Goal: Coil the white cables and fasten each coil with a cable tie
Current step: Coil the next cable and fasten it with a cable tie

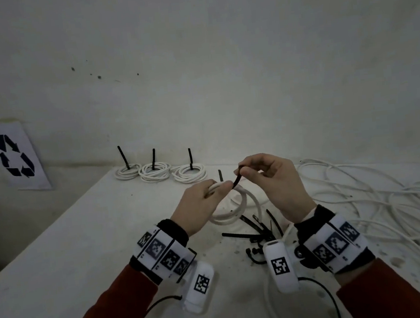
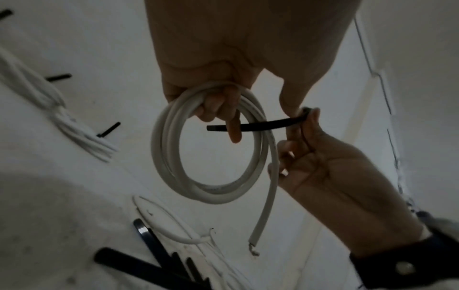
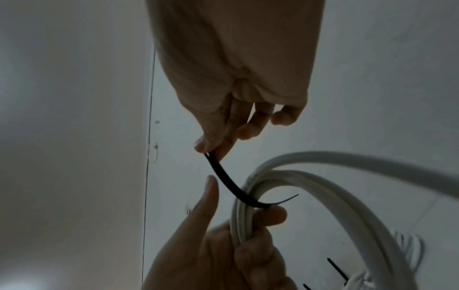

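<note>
Evidently the fourth coil point(image 2: 208, 149) was being fastened, held up above the bench point(image 1: 88, 237) between both hands. The left hand point(image 1: 198, 206) was clenched round the gathered turns at the top of the coil, its grip grasping them with curled fingers, while the right hand point(image 1: 272, 181) was pinching one end of a black cable tie point(image 2: 261, 125) between thumb and forefinger; the tie's free tip had been passed through the ring and was not yet locked.

Several slips could be expected from here. The turns could be let spring apart if the left grip were eased, since stiff white cable tends to unwind. The loose cable end point(image 2: 263, 212) (left hanging outside the loops) could be missed by the tie. The tip could also be fed into the head the wrong way round, so that the ratchet would not catch.

Three tied coils point(image 1: 154, 173) were lined up at the far edge, spare ties point(image 1: 254, 231) lay near the wrists, and uncoiled cable point(image 1: 377, 206) was spread to the right.

No brand or readable writing was found; only a recycling symbol on a sheet point(image 1: 15, 155) and square coded markers on the wrist bands point(image 1: 158, 251) were seen.
</note>
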Action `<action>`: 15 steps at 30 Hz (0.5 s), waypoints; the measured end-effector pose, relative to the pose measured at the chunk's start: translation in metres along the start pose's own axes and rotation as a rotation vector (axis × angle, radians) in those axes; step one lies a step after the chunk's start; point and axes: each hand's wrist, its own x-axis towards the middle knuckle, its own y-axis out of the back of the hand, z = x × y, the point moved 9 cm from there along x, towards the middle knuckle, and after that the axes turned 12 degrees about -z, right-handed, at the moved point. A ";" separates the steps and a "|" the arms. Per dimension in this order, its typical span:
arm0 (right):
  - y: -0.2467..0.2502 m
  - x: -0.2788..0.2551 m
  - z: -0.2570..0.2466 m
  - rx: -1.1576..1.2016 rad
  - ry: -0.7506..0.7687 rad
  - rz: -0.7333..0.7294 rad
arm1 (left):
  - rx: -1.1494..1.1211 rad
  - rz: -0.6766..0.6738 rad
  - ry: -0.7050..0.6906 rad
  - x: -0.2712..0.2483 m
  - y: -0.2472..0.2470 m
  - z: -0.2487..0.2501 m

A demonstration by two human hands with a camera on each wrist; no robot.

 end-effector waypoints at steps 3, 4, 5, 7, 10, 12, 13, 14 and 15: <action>0.005 0.002 0.008 0.089 -0.039 -0.016 | -0.159 -0.001 0.034 0.007 -0.010 -0.006; 0.006 0.003 0.011 0.086 -0.065 -0.021 | -0.197 0.005 0.049 0.009 -0.013 -0.007; 0.007 0.004 0.015 0.076 -0.100 -0.028 | -0.228 0.006 0.063 0.011 -0.017 -0.009; 0.010 0.005 0.026 0.048 -0.191 -0.043 | -0.282 0.000 0.077 0.015 -0.024 -0.008; 0.026 0.005 0.049 0.084 -0.366 0.030 | -0.398 -0.016 0.081 0.018 -0.028 -0.008; 0.033 -0.001 0.064 0.181 -0.510 0.058 | -0.491 -0.036 0.056 0.018 -0.029 -0.009; 0.030 -0.004 0.070 0.217 -0.573 0.020 | -0.535 -0.051 0.039 0.018 -0.030 -0.008; 0.025 -0.005 0.073 0.241 -0.609 -0.035 | -0.579 -0.072 0.023 0.018 -0.033 -0.007; 0.020 -0.006 0.073 0.268 -0.610 -0.078 | -0.619 -0.095 0.013 0.018 -0.036 -0.005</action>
